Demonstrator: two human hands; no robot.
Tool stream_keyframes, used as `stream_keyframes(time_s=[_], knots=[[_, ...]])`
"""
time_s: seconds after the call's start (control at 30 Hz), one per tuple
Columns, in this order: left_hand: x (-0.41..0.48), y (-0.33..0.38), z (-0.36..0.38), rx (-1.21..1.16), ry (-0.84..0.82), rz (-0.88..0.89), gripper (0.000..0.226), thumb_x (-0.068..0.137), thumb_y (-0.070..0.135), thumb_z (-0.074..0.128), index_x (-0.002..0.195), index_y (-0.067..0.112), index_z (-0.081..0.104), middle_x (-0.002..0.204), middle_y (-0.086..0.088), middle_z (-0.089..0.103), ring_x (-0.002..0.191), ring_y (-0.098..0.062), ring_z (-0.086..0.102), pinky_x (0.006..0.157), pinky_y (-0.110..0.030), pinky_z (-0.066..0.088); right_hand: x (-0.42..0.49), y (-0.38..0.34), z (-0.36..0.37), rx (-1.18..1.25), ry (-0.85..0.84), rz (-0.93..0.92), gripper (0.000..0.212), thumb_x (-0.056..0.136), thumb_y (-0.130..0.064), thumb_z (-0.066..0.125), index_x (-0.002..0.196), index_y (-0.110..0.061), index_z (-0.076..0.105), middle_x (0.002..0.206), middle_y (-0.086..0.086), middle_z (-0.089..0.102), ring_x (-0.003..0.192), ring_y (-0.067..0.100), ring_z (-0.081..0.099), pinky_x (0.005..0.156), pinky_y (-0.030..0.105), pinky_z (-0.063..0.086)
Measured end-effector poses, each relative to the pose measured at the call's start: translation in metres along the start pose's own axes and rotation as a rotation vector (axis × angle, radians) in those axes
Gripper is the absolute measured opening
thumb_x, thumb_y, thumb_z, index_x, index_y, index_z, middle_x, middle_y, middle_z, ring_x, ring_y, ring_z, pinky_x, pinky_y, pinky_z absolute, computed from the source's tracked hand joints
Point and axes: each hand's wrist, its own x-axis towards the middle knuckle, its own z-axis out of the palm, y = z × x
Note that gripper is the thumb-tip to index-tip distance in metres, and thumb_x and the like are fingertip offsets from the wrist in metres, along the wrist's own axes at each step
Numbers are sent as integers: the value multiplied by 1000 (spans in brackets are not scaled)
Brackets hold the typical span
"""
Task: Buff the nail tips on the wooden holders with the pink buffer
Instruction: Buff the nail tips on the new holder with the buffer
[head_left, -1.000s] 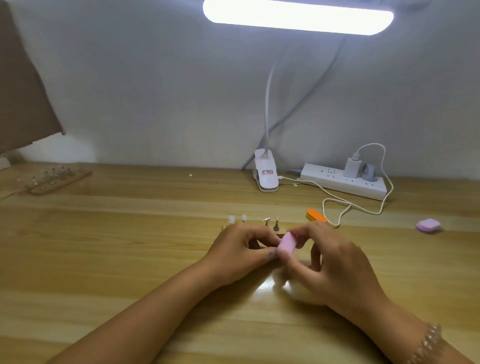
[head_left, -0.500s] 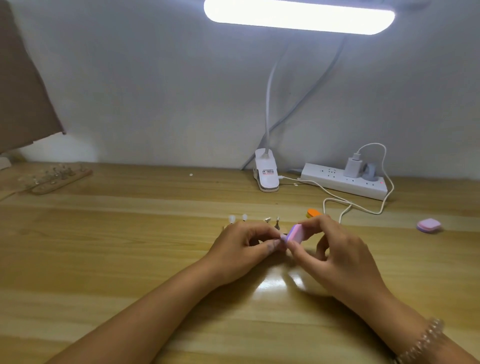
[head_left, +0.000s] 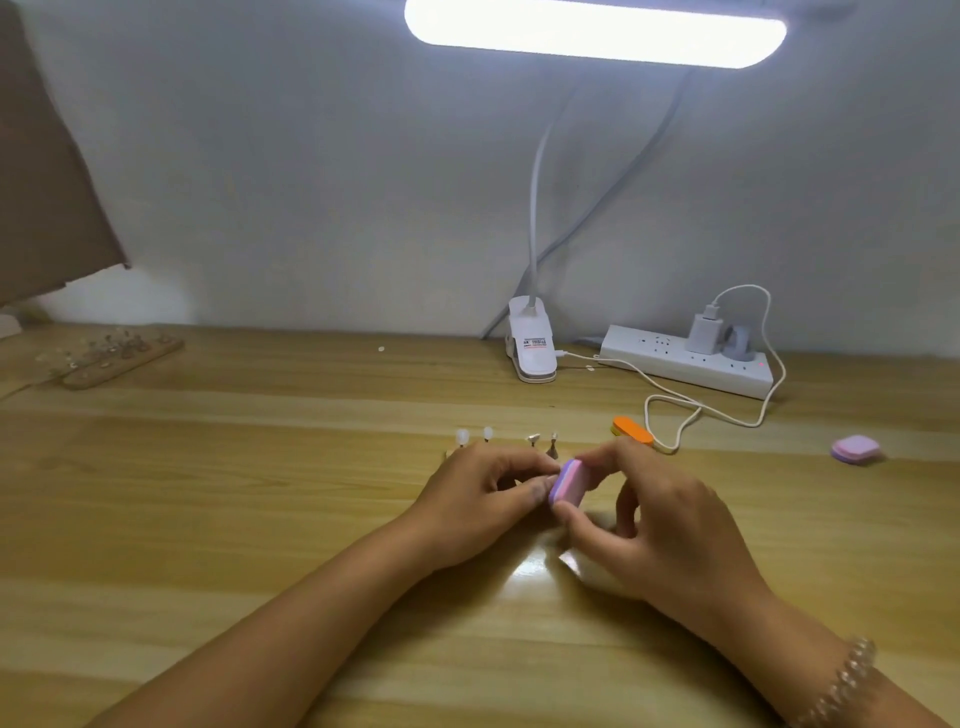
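While the right hand (head_left: 660, 525) pinches the pink buffer (head_left: 568, 483) on edge, long axis near upright, the left hand (head_left: 478, 499) touches its left face, fingers curled on what I take for a hidden nail tip.

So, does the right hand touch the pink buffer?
Touching. The head view shows the right hand pinching the pink buffer, with a fingertip on its top end and the thumb at its bottom end.

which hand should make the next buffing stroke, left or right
Right. The right hand pinches the pink buffer; the left hand, curled beside it, seems to steady something hidden.
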Motion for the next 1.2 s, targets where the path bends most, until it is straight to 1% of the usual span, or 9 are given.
stream_keyframes(time_s=[0.1,0.23,0.43,0.53,0.6,0.83,0.93,1.07,1.2], knots=[[0,-2,0,-8,-3,3,21,94,22,59,104,17,77,98,-1,77,98,-32,68,90,-56,50,3,7,-2,11,62,74,26,76,-49,69,93,-33,56,89,-24,61,60,-3,50,58,35,49],[2,-4,0,-1,10,-9,21,96,18,60,110,16,76,102,1,76,100,-29,69,90,-53,51,-3,-2,1,-74,-33,-32,29,73,-56,60,93,-36,52,82,-36,49,57,-12,42,50,14,32],[1,-3,1,11,15,-27,19,99,14,59,109,16,74,88,14,75,87,2,67,74,-17,48,2,4,-2,-15,38,37,27,75,-46,68,94,-34,53,91,-26,57,55,-1,50,53,30,44],[1,-2,0,52,18,-8,19,98,13,59,108,16,75,95,11,75,93,-8,69,81,-34,54,-1,0,1,-68,-28,-22,30,74,-57,60,94,-35,53,87,-28,55,58,-11,43,52,21,39],[1,-1,0,49,10,-9,19,98,14,59,106,17,76,99,5,76,99,-16,69,89,-43,54,0,2,1,-50,1,19,30,74,-57,63,91,-34,54,88,-25,58,58,-6,45,54,27,46],[-1,1,0,32,3,-18,30,90,30,55,106,17,77,100,4,76,100,-18,69,91,-49,52,-1,0,1,-45,-29,-22,30,74,-56,61,94,-35,54,91,-23,58,60,-7,46,53,24,44],[0,1,1,31,-11,-12,27,90,30,57,101,17,78,97,4,77,99,-17,70,92,-49,51,2,6,0,0,48,58,26,76,-51,69,91,-34,55,90,-22,59,59,0,51,56,32,47],[1,-1,0,35,-12,-20,28,91,30,56,104,17,77,99,5,76,98,-19,69,89,-47,52,-1,3,2,-25,-35,-23,28,74,-55,60,91,-35,54,90,-21,58,60,-7,48,53,22,43],[2,-6,1,-30,13,-7,14,99,17,58,101,18,72,93,5,76,88,-6,70,72,-18,47,3,10,-1,54,37,69,25,75,-52,67,89,-34,56,90,-22,62,60,2,56,56,27,45]])
